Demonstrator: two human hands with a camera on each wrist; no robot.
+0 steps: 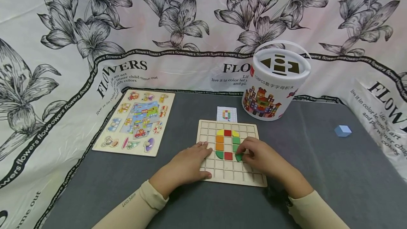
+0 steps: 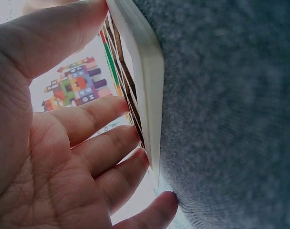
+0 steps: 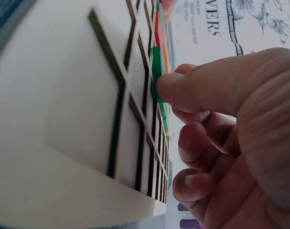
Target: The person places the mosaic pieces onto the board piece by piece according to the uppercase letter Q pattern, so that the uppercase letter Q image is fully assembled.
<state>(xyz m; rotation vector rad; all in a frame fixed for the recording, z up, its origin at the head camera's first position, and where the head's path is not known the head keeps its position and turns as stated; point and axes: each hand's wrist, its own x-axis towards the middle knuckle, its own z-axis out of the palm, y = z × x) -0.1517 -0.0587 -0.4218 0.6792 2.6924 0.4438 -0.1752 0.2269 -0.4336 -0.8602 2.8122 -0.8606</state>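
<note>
A wooden grid board [image 1: 233, 176] lies on the table with a ring of coloured tiles near its middle. Red tiles [image 1: 228, 156] are at the ring's top and bottom, orange tiles [image 1: 219, 139] down its left side, green squares [image 1: 236, 140] down its right. My right hand [image 1: 265, 156] pinches a green quarter-round tile [image 3: 157, 67] at the ring's lower right corner, right against the grid. At the board's left edge rests my left hand [image 1: 187, 163], its fingers extended, thumb apart. A small pattern card [image 1: 227, 114] sits against the board's far edge.
To the left lies a wooden picture puzzle [image 1: 105, 144] with knobbed pieces. Behind the board, towards the right, stands a white lidded bucket [image 1: 267, 91] with a handle. A blue block [image 1: 343, 130] sits far right. Flower-printed cloth [image 1: 178, 20] rises behind the table.
</note>
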